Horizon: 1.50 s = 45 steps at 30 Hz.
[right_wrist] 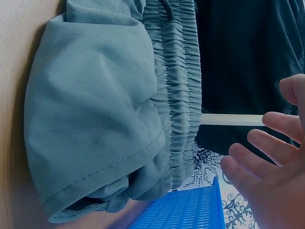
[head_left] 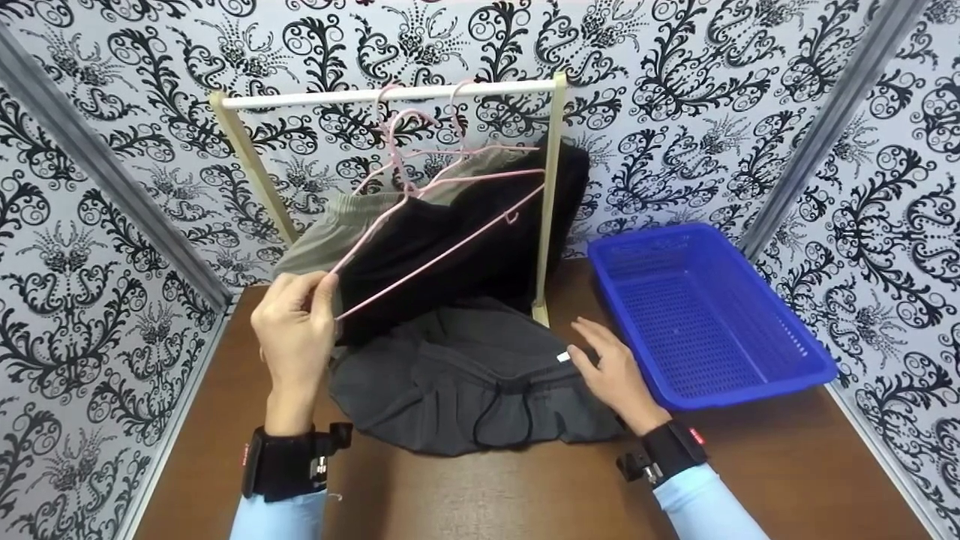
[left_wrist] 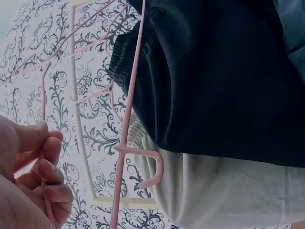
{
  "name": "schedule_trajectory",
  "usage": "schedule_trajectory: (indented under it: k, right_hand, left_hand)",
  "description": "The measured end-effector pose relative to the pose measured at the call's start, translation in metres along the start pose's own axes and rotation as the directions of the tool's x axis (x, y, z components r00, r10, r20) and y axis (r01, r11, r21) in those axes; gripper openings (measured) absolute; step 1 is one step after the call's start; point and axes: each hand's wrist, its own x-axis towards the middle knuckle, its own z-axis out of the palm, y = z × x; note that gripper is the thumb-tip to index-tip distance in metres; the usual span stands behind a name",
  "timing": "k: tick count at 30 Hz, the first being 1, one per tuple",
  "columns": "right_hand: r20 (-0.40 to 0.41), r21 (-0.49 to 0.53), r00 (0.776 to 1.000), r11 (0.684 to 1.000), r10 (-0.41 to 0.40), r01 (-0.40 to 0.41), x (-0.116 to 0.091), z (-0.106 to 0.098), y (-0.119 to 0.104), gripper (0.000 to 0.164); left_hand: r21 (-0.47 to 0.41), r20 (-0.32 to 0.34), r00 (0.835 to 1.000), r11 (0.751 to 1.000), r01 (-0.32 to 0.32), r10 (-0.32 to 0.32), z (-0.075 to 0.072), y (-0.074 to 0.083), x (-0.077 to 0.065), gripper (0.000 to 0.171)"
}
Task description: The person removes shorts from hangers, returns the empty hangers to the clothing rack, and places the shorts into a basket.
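Observation:
My left hand point(head_left: 296, 322) grips a pink hanger point(head_left: 435, 259) by its left corner. In the left wrist view, thumb and fingers curl round the hanger's wire, and a small hook point(left_wrist: 155, 167) sits on its long bar. Nothing hangs on this hanger. Below it, dark grey shorts point(head_left: 450, 405) with a gathered waistband and black drawstring lie on the table. Beside the right end of their waistband, near a small white tag point(head_left: 564, 357), is my right hand point(head_left: 611, 371), its fingers extended and holding nothing.
A rack with a white rail point(head_left: 300, 97) and wooden posts stands at the back. Black point(head_left: 450, 240) and khaki point(head_left: 349, 214) garments hang from it on pink hangers. To the right, a blue plastic basket point(head_left: 750, 390) sits on the brown table point(head_left: 480, 502). Patterned walls surround it.

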Motion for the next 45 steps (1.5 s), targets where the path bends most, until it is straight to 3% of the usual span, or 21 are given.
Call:
schedule_trajectory:
  k: [12,22,35,45]
  right_hand:
    - [0.013,-0.003,1.0,1.0,0.006,-0.006,-0.001,-0.001,0.0,0.04]
    - [-0.002,-0.011,1.0,1.0,0.001,-0.001,-0.001,-0.001,0.002,0.04]
    - [0.007,-0.005,1.0,1.0,0.021,-0.021,-0.001,-0.001,0.002,0.04]
    - [0.004,-0.009,1.0,1.0,0.024,-0.024,-0.003,-0.003,0.004,0.04]
  left_hand:
    - [-0.044,0.006,1.0,0.999,0.008,-0.008,0.02,-0.005,0.006,0.008]
    - [-0.047,0.027,1.0,0.999,-0.005,0.006,0.046,0.0,0.019,0.007]
    - [-0.048,0.117,0.993,0.999,-0.021,0.026,0.076,0.016,0.042,0.014]
    - [-0.041,0.174,0.985,0.999,-0.007,0.014,0.098,0.018,0.044,0.015]
